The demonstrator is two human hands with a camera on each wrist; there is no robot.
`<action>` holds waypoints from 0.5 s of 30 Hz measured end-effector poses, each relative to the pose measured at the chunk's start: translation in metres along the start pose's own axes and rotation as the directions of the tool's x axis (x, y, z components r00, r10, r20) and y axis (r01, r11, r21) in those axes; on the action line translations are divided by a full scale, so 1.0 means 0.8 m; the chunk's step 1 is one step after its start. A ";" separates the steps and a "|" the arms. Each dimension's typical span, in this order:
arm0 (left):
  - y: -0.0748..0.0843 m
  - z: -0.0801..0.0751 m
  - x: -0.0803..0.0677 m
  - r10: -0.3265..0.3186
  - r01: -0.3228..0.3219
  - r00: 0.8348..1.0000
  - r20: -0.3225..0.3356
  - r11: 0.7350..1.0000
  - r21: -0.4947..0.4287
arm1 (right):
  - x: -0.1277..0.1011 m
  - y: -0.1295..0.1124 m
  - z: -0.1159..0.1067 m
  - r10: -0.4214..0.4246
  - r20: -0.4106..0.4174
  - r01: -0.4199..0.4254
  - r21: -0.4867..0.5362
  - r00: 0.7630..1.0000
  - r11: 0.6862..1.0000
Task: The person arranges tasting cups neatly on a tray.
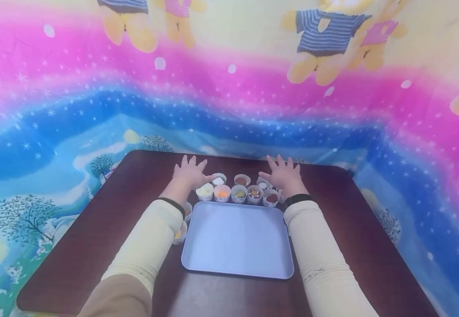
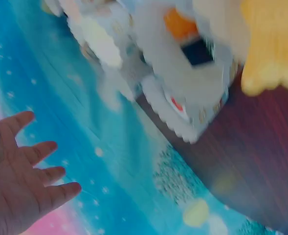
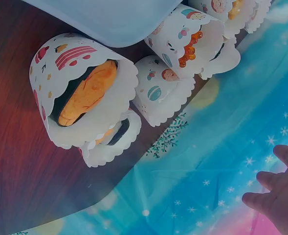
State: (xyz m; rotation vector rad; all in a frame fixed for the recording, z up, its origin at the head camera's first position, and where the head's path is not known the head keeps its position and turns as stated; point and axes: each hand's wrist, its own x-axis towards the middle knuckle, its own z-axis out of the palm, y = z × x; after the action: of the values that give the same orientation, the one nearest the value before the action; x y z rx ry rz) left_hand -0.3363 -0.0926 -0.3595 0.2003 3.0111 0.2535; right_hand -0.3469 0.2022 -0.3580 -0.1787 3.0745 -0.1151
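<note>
An empty pale blue tray (image 1: 237, 240) lies on the dark brown table (image 1: 94, 237). Behind it stands a cluster of several small patterned paper cups (image 1: 239, 193) with coloured fillings. My left hand (image 1: 191, 173) hovers flat with fingers spread at the left end of the cups, its thumb near a white-filled cup (image 1: 218, 180). My right hand (image 1: 283, 174) is spread flat at the right end, over the cups there. Neither hand holds anything. The right wrist view shows a cup with orange filling (image 3: 85, 93) and my fingertips (image 3: 276, 191). In the blurred left wrist view my open left hand's fingers (image 2: 26, 181) show.
Two more cups (image 1: 182, 229) sit to the left of the tray, partly under my left forearm. A bright cartoon-print cloth (image 1: 229, 88) hangs behind and around the table. The table's rounded far edge lies just beyond my hands.
</note>
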 end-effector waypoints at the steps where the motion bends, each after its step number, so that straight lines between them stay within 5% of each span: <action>1: 0.001 0.003 -0.002 0.003 -0.003 1.000 -0.010 1.000 0.009 | 0.000 0.001 0.000 0.001 0.000 -0.001 -0.004 1.000 1.000; 7: 0.012 0.023 -0.038 0.056 -0.055 0.991 -0.126 0.998 0.005 | -0.001 0.001 -0.001 -0.003 0.002 0.003 -0.001 1.000 1.000; 15: 0.028 0.050 -0.116 0.123 -0.137 0.969 -0.216 0.989 -0.053 | 0.004 0.001 0.004 -0.002 0.013 0.002 -0.002 1.000 1.000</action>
State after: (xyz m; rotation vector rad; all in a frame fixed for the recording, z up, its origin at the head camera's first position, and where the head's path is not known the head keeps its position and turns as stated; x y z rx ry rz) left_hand -0.2373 -0.0776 -0.3858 0.3890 3.1974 0.4141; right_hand -0.3496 0.2023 -0.3617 -0.1826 3.0611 -0.1104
